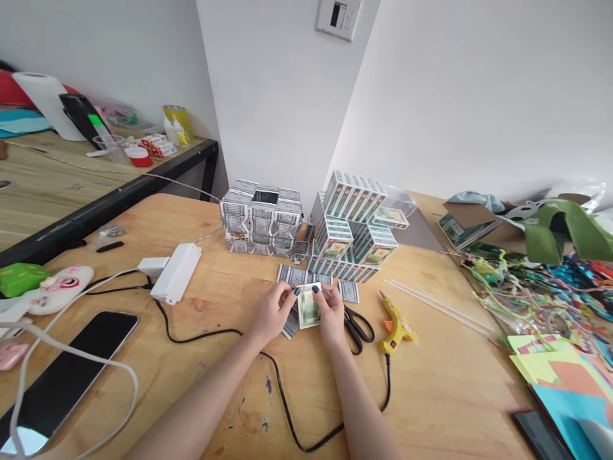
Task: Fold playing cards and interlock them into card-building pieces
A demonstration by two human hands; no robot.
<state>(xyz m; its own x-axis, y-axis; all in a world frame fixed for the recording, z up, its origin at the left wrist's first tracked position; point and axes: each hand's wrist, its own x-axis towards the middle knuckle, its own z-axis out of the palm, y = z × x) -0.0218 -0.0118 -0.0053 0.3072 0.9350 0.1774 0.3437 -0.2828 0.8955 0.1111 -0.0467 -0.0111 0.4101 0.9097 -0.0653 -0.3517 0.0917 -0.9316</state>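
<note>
Between my two hands is a green and white playing card box (309,312), held low over the table. My left hand (274,311) pinches its upper left corner with thumb and fingers. On the opposite side, my right hand (330,314) grips it with the thumb across its front. Grey patterned playing cards (348,291) lie flat around and partly under the hands. Black-handled scissors (358,327) rest just right of my right hand. Farther right lies a yellow glue gun (396,327), its black cord running under my forearms.
Behind the hands stand a hollow structure of grey cards (261,223) and stacked card boxes (354,198). White glue sticks (431,301) lie right, near colored paper (565,377) and craft scraps. A power strip (177,273) and a phone (71,370) are at left.
</note>
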